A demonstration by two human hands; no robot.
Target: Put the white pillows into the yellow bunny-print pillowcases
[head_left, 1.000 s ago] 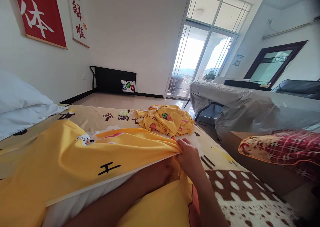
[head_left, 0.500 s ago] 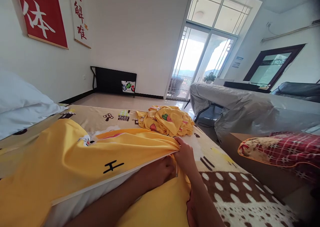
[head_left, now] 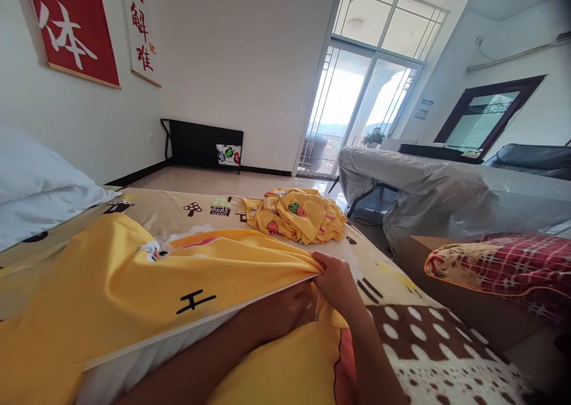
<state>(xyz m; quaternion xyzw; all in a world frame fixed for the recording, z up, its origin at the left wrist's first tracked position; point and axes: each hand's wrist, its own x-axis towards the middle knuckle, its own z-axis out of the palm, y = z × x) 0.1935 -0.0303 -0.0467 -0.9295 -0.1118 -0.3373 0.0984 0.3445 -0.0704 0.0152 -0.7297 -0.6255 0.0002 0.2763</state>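
Observation:
A yellow pillowcase with a rabbit print and a pale zip edge lies across the bed in front of me, its opening facing me. White filling, which looks like a pillow, shows inside along that edge. My right hand pinches the gathered fabric at the right end of the opening. My left hand reaches into the opening, its fingers curled close below the right hand; what they hold is hidden. The lower yellow side of the case lies under my left forearm.
A crumpled yellow printed cloth lies farther back on the patterned bed blanket. White pillows are at left. To the right stand a cardboard box with a red plaid blanket and plastic-covered furniture.
My right hand has shifted slightly right and down with the pinched fabric, drawing the pillowcase edge a little. My left hand stays inside, almost in the same place.

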